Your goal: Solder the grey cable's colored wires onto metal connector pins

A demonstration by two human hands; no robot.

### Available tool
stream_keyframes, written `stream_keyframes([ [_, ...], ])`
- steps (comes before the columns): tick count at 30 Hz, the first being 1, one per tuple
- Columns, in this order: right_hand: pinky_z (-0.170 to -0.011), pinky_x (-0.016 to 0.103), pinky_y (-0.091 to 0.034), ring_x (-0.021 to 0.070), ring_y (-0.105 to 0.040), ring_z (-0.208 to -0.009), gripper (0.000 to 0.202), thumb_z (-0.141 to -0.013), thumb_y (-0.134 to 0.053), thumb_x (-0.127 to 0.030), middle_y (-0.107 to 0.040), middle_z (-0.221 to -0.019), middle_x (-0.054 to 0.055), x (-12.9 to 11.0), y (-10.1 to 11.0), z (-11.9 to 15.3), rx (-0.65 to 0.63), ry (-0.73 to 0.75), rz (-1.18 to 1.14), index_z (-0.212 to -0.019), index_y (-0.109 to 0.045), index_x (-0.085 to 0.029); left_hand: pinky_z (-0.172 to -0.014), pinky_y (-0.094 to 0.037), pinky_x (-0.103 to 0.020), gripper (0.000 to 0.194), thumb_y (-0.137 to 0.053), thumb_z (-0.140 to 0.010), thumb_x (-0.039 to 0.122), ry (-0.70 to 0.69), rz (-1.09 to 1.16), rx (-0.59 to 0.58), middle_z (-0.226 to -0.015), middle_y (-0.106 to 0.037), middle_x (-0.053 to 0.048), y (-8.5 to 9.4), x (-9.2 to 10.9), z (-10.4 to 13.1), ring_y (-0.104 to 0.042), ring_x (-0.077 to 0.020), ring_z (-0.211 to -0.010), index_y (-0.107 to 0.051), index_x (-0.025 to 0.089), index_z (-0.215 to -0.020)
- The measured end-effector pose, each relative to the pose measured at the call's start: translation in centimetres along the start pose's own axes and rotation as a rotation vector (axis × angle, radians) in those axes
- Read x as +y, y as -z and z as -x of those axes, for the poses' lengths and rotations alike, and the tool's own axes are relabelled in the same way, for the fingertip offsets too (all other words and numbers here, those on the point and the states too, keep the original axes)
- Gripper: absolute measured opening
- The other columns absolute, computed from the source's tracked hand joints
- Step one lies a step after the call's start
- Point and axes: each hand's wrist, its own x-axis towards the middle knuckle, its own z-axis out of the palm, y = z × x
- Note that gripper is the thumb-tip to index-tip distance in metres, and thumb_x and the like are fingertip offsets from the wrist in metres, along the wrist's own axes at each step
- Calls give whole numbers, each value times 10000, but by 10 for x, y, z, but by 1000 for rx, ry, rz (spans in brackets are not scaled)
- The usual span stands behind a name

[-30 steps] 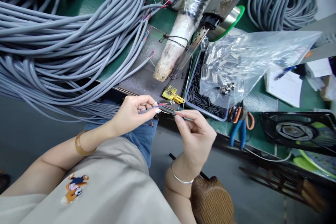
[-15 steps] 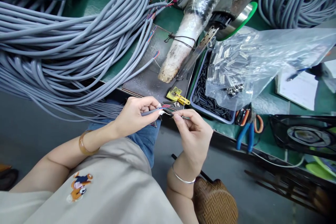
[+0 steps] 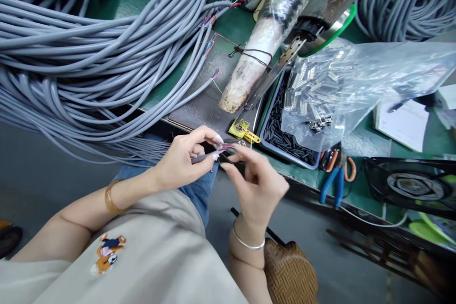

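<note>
My left hand point(image 3: 188, 154) is closed on the end of a grey cable point(image 3: 198, 158), whose thin red, blue and white wires point(image 3: 225, 148) stick out past my fingertips. My right hand point(image 3: 258, 175) is at the far end of these wires. Its thumb and forefinger are slightly apart and smeared by motion. Something dark and thin shows between the two hands, but I cannot tell what it is or whether my right fingers grip it. Just beyond lies a yellow cutter knife point(image 3: 249, 134) on the bench edge.
Many grey cables point(image 3: 107, 47) with stripped ends cover the left of the green bench. A wrapped white tube point(image 3: 245, 66) slants over a dark plate point(image 3: 194, 109). A bin of small black pieces point(image 3: 281, 135), a plastic bag of metal parts point(image 3: 320, 80) and blue-handled pliers point(image 3: 333, 185) lie right.
My right hand's pinch has loosened, and its fingertips have shifted left, closer to the left hand and the wires. My left hand still holds the cable.
</note>
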Motion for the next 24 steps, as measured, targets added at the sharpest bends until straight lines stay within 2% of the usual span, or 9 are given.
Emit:
stream_keyframes([
  [2, -466, 256, -343, 68, -399, -467, 321, -931, -731, -290, -731, -802, -19, 1, 8, -4, 86, -109, -17, -1249, -702, -261, -653, -542, -191, 213, -601, -927, 110, -138, -31, -19, -1028, -780, -98, 2, 2, 1, -680, -101, -723, -719, 129, -1103],
  [4, -480, 259, -335, 74, -402, -485, 262, -938, -722, -328, -707, -745, -17, 0, 14, -10, 137, -171, -7, -1184, -744, -241, -829, -584, -222, 211, -575, -970, 96, -276, -79, -40, -1049, -795, -107, 2, 3, 1, -742, -144, -935, -753, 149, -1070],
  [5, -495, 259, -353, 77, -419, -494, 224, -943, -712, -346, -700, -724, -14, -1, 16, -13, 118, -186, -6, -1127, -768, -230, -865, -587, -226, 201, -581, -982, 104, -325, -110, -37, -1048, -798, -105, 3, 3, 2, -749, -147, -968, -762, 156, -1051],
  [8, -511, 257, -388, 80, -457, -496, 225, -965, -665, -385, -710, -718, 2, -4, 16, -21, -35, -225, -79, -1010, -797, -209, -820, -588, -187, 138, -634, -981, 146, -440, -234, 10, -1041, -798, -85, 3, 1, 3, -760, -122, -903, -761, 174, -1026],
  [11, -501, 245, -393, 91, -521, -508, 220, -957, -666, -371, -714, -697, 7, -3, 14, -24, -102, -290, -168, -996, -800, -201, -774, -576, -155, 100, -643, -982, 157, -537, -342, 54, -1022, -794, -63, 2, -3, 4, -756, -103, -872, -735, 181, -1009],
  [13, -495, 236, -405, 92, -527, -498, 191, -941, -684, -348, -702, -659, -3, -1, 12, -23, -125, -329, -234, -987, -798, -202, -765, -569, -152, 84, -634, -981, 145, -564, -388, 85, -993, -785, -64, 2, -5, 5, -750, -103, -862, -713, 172, -987],
  [16, -465, 229, -405, 74, -457, -443, 168, -936, -689, -338, -711, -653, -9, 1, 8, -20, -149, -371, -364, -949, -787, -202, -797, -570, -172, 70, -631, -965, 118, -600, -382, 153, -965, -767, -83, 0, -7, 5, -741, -120, -880, -691, 152, -955],
  [19, -440, 226, -392, 65, -427, -423, 174, -937, -696, -357, -746, -708, -1, 2, 1, -16, -106, -367, -426, -954, -784, -208, -757, -562, -178, 71, -636, -948, 105, -589, -318, 200, -957, -754, -79, -3, -6, 4, -719, -115, -844, -681, 159, -942],
  [24, -487, 226, -409, 74, -521, -497, 150, -949, -700, -304, -755, -786, -5, 7, -9, -8, 49, -208, -205, -1051, -790, -241, -591, -498, -164, 87, -644, -924, 84, -448, -212, 195, -926, -751, -70, -6, -4, -4, -653, -93, -719, -662, 158, -883],
])
